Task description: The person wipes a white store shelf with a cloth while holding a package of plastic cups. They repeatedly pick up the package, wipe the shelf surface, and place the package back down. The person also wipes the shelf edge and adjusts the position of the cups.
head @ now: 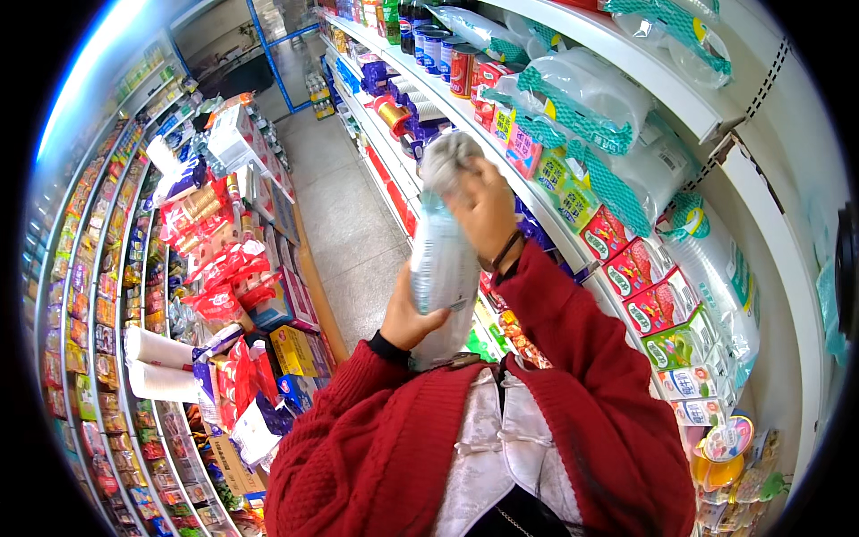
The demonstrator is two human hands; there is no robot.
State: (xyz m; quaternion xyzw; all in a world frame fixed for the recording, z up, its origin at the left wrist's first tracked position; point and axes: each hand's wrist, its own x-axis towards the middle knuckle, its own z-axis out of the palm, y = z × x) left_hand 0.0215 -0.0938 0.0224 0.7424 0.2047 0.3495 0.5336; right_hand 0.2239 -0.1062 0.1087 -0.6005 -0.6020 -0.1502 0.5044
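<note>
In front of my chest, my left hand (411, 310) grips a clear plastic-wrapped pack (441, 268) from its side, the thumb across its front. The pack stands roughly upright and looks like a sleeve of disposable cups, though blur hides its details. My right hand (488, 209) holds a crumpled grey cloth (448, 160) at the far end of the pack. The cloth covers that end, and it is blurred. To the right, similar wrapped sleeves of plastic cups (580, 94) lie on top of drink cartons on a shelf.
A white shelf (557, 231) runs along my right, holding drink cartons (634, 268) and cans (463, 70). On the left, red-wrapped packs (225, 268) and paper rolls (158, 366) are piled on boxes. A tiled aisle (335, 181) runs between. Snack shelves (100, 322) stand further left.
</note>
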